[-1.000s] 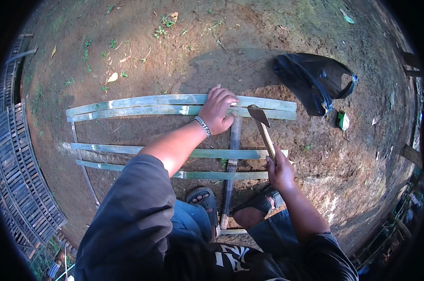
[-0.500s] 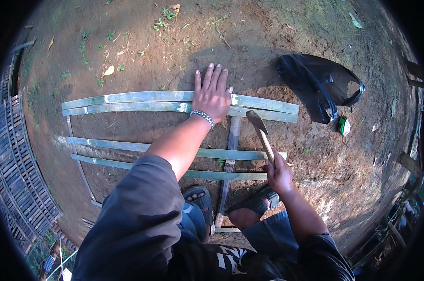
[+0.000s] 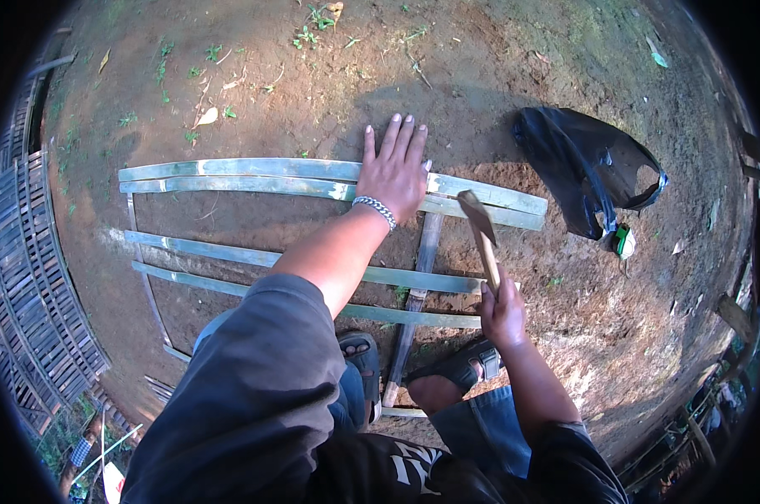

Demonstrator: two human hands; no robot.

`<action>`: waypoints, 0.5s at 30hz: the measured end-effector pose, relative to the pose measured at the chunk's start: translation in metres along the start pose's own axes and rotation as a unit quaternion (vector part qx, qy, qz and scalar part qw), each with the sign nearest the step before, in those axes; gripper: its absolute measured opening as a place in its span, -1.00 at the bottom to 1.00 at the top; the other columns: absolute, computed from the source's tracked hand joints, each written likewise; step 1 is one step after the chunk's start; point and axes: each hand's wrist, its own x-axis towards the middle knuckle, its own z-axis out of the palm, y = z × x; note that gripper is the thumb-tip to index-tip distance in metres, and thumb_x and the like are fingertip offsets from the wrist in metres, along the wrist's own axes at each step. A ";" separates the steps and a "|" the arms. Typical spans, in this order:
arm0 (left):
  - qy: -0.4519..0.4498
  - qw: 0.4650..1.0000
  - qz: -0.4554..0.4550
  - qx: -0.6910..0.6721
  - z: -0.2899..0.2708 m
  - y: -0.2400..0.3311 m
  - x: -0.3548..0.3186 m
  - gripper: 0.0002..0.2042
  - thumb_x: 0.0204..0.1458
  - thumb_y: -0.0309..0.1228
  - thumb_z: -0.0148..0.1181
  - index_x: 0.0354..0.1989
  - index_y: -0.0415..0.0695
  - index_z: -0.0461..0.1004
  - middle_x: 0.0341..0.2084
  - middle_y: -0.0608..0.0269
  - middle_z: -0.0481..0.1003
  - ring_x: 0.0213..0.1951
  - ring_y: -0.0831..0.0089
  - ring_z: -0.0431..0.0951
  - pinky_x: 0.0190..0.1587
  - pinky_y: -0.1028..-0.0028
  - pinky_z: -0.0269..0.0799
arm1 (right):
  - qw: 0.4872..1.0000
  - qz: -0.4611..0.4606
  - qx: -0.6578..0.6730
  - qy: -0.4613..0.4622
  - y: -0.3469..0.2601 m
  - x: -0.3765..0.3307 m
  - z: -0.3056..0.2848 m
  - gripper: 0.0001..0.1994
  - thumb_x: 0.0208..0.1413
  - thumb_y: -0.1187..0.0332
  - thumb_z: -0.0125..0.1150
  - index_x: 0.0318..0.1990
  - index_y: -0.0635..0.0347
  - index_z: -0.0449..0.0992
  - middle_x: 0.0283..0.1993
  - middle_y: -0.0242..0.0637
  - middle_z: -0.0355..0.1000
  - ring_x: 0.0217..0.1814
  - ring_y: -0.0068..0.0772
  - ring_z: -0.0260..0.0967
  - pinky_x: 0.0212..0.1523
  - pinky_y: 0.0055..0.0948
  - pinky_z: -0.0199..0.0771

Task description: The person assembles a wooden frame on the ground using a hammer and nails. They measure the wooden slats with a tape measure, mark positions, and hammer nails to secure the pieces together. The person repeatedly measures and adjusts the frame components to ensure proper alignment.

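My left hand [image 3: 395, 183] lies flat, fingers stretched out, on two long bamboo slats [image 3: 254, 171] set side by side at the far edge of a frame on the ground. In my right hand [image 3: 504, 315] is the wooden handle of a hatchet-like tool [image 3: 486, 252]; its dark flat blade points up, close to the near edge of those slats. Two more slats, an upper one [image 3: 426, 280] and a lower one [image 3: 418, 316], run across nearer to me. Beneath the slats runs a dark wooden crosspiece [image 3: 428, 244]; a thin strip [image 3: 147, 290] joins their left ends.
A black plastic bag [image 3: 581, 151] lies on the soil at right, with a small green and white object [image 3: 623, 242], possibly a tape measure, beside it. A slatted bamboo panel [image 3: 39, 277] stands at far left. My sandalled feet flank the crosspiece.
The whole view has shifted slightly, moving the ground things to the right. My left hand stays flat on the slats, and my right hand keeps the tool at nearly the same spot.
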 end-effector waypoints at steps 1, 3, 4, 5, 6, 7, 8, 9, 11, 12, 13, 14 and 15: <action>-0.003 1.000 0.002 -0.003 -0.002 0.000 0.001 -0.40 0.32 -0.21 -0.05 0.49 -0.18 0.16 0.51 0.01 0.11 0.59 0.10 -0.09 0.56 -0.18 -0.30 | 0.997 -0.061 0.000 0.053 0.003 -0.003 0.002 -0.47 0.27 0.47 0.18 0.38 0.26 0.29 0.06 0.18 0.52 -0.03 0.26 0.57 -0.05 0.00 0.61; -0.006 1.000 0.003 -0.005 -0.003 0.000 0.001 -0.41 0.32 -0.21 -0.05 0.49 -0.18 0.16 0.51 0.00 0.11 0.59 0.10 -0.08 0.56 -0.19 -0.30 | 0.993 -0.097 -0.011 0.073 0.004 -0.005 0.003 -0.47 0.25 0.48 0.19 0.38 0.26 0.29 0.05 0.19 0.53 -0.04 0.27 0.57 -0.04 0.01 0.62; -0.005 1.000 0.002 -0.003 -0.002 -0.001 0.000 -0.41 0.32 -0.21 -0.05 0.49 -0.18 0.16 0.51 0.00 0.11 0.58 0.09 -0.08 0.55 -0.19 -0.30 | 0.996 -0.072 -0.022 0.041 0.002 -0.005 0.002 -0.47 0.25 0.48 0.20 0.37 0.26 0.29 0.05 0.19 0.53 -0.05 0.27 0.56 -0.04 0.01 0.62; -0.004 1.000 0.001 -0.002 -0.001 -0.001 0.000 -0.41 0.32 -0.21 -0.05 0.49 -0.18 0.16 0.51 -0.01 0.11 0.58 0.09 -0.08 0.55 -0.19 -0.30 | 0.998 -0.047 -0.033 0.009 -0.001 -0.003 0.001 -0.46 0.24 0.49 0.21 0.37 0.25 0.29 0.05 0.19 0.53 -0.05 0.28 0.56 -0.04 0.01 0.63; -0.003 1.000 0.002 0.001 -0.002 -0.001 0.001 -0.41 0.32 -0.21 -0.05 0.49 -0.18 0.16 0.51 -0.01 0.11 0.58 0.09 -0.07 0.55 -0.19 -0.29 | 0.991 0.053 -0.074 -0.098 -0.011 0.011 -0.004 -0.44 0.21 0.51 0.24 0.37 0.25 0.29 0.04 0.19 0.53 -0.05 0.29 0.56 -0.05 0.02 0.62; -0.002 1.000 0.003 0.003 -0.002 -0.001 0.001 -0.41 0.32 -0.21 -0.05 0.49 -0.18 0.16 0.51 -0.01 0.12 0.58 0.09 -0.07 0.55 -0.19 -0.29 | 0.994 0.036 -0.071 -0.071 -0.007 0.009 -0.003 -0.44 0.20 0.52 0.25 0.36 0.25 0.29 0.04 0.18 0.53 -0.05 0.28 0.56 -0.05 0.02 0.62; -0.001 1.000 0.003 0.005 -0.003 0.000 0.002 -0.41 0.32 -0.21 -0.05 0.49 -0.18 0.17 0.51 -0.01 0.12 0.58 0.09 -0.06 0.55 -0.19 -0.28 | 0.997 0.019 -0.067 -0.045 -0.004 0.006 -0.002 -0.44 0.19 0.53 0.25 0.35 0.25 0.29 0.04 0.17 0.53 -0.05 0.28 0.56 -0.05 0.02 0.62; -0.003 1.000 0.003 0.004 -0.003 -0.001 0.001 -0.41 0.32 -0.21 -0.05 0.49 -0.18 0.16 0.51 -0.01 0.12 0.58 0.09 -0.06 0.55 -0.18 -0.28 | 0.998 -0.028 -0.052 -0.002 -0.003 0.003 -0.001 -0.44 0.18 0.53 0.25 0.35 0.26 0.29 0.04 0.17 0.53 -0.05 0.28 0.56 -0.05 0.03 0.62; -0.007 1.000 0.001 0.002 -0.004 -0.001 0.001 -0.40 0.32 -0.20 -0.05 0.50 -0.18 0.15 0.51 -0.01 0.11 0.58 0.09 -0.06 0.55 -0.18 -0.28 | 0.989 -0.120 -0.020 0.084 -0.003 0.000 0.001 -0.44 0.18 0.53 0.25 0.34 0.27 0.29 0.04 0.17 0.53 -0.05 0.28 0.56 -0.06 0.04 0.62; -0.004 1.000 0.003 0.003 -0.004 -0.001 0.001 -0.40 0.32 -0.20 -0.04 0.49 -0.18 0.16 0.51 -0.01 0.12 0.58 0.09 -0.06 0.55 -0.18 -0.27 | 0.992 -0.105 -0.026 0.064 -0.001 -0.001 0.002 -0.44 0.18 0.52 0.25 0.35 0.27 0.29 0.04 0.18 0.53 -0.05 0.28 0.56 -0.06 0.04 0.62; -0.002 1.000 0.005 0.004 -0.003 -0.001 0.001 -0.40 0.32 -0.20 -0.04 0.49 -0.18 0.16 0.51 -0.01 0.13 0.58 0.08 -0.05 0.55 -0.18 -0.27 | 0.995 -0.089 -0.031 0.044 0.001 -0.001 0.005 -0.44 0.19 0.52 0.25 0.35 0.27 0.29 0.05 0.18 0.53 -0.05 0.28 0.57 -0.06 0.05 0.63; 0.001 1.000 0.006 0.005 -0.003 -0.001 0.002 -0.40 0.32 -0.20 -0.04 0.49 -0.18 0.16 0.50 -0.01 0.13 0.58 0.08 -0.04 0.55 -0.18 -0.26 | 0.996 -0.073 -0.037 0.023 0.003 -0.001 0.007 -0.44 0.19 0.51 0.25 0.35 0.27 0.28 0.05 0.18 0.53 -0.05 0.28 0.57 -0.05 0.05 0.63; 0.002 1.000 0.004 0.002 -0.003 -0.001 0.002 -0.40 0.32 -0.20 -0.04 0.49 -0.18 0.17 0.50 -0.01 0.14 0.57 0.08 -0.04 0.55 -0.18 -0.25 | 0.997 -0.058 -0.042 0.004 0.003 0.000 0.007 -0.45 0.20 0.50 0.25 0.35 0.28 0.28 0.05 0.19 0.53 -0.05 0.29 0.57 -0.05 0.05 0.63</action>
